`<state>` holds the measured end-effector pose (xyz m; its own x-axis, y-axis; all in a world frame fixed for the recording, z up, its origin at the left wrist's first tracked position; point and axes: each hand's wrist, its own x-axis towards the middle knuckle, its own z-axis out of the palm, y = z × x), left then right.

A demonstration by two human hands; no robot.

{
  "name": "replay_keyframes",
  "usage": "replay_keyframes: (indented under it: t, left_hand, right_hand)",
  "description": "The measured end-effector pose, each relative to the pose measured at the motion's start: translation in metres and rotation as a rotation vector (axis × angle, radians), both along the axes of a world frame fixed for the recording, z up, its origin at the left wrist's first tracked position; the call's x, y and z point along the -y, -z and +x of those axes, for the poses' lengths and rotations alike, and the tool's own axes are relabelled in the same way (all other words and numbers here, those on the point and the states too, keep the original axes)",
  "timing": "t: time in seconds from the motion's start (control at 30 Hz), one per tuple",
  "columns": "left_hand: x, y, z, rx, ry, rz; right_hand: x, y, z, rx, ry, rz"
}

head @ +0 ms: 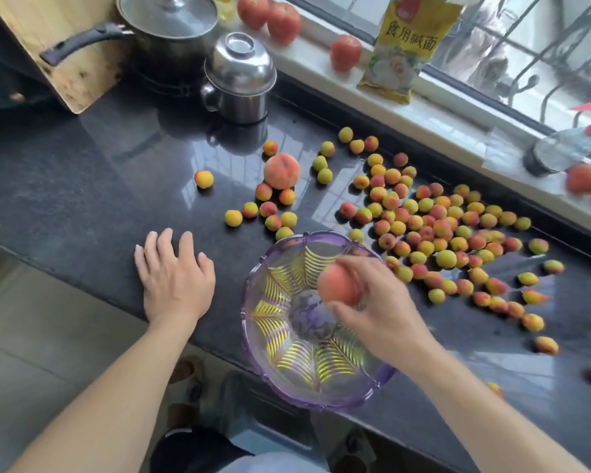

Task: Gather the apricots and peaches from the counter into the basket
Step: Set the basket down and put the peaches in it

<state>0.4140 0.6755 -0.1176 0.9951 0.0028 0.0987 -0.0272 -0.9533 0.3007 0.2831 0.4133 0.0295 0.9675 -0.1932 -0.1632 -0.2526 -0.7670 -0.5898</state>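
Head view: right hand [376, 302] has its grip clamped on a peach [338, 285] over the empty basket [253, 349]; left hand [174, 278] lies flat, fingers apart, on the desk [82, 186]; released from this height, the peach could bruise or bounce out; near-round, it shows no clear long axis or heading; apricots [434, 230] lie scattered beyond the rim.

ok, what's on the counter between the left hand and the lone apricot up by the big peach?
Nothing: in the head view the dark counter is bare between the left hand, resting flat, and the lone apricot. The big peach sits further right.
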Motion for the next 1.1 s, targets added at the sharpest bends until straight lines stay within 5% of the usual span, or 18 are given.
replay_keyframes:
  t: [0.3,0.73,0.87,0.97,1.1]
  left_hand:
    - [0.0,0.0,-0.001,0.007,-0.002,-0.017]
    - [0.0,-0.004,-0.002,0.001,0.001,0.0]
    - [0.0,-0.005,-0.001,-0.006,-0.002,0.009]
    - [0.0,-0.004,0.0,-0.01,-0.003,0.022]
    - [0.001,-0.003,0.0,0.0,0.001,0.058]
  right_hand:
    - [-0.028,0.06,0.002,-0.078,-0.01,-0.106]
    - [-0.024,0.053,0.01,-0.192,-0.079,-0.083]
    - [0.009,0.024,0.021,0.042,0.131,0.075]
    - [0.034,0.009,0.052,0.128,0.275,-0.007]
    - [0.035,0.009,0.118,0.098,0.184,-0.09]
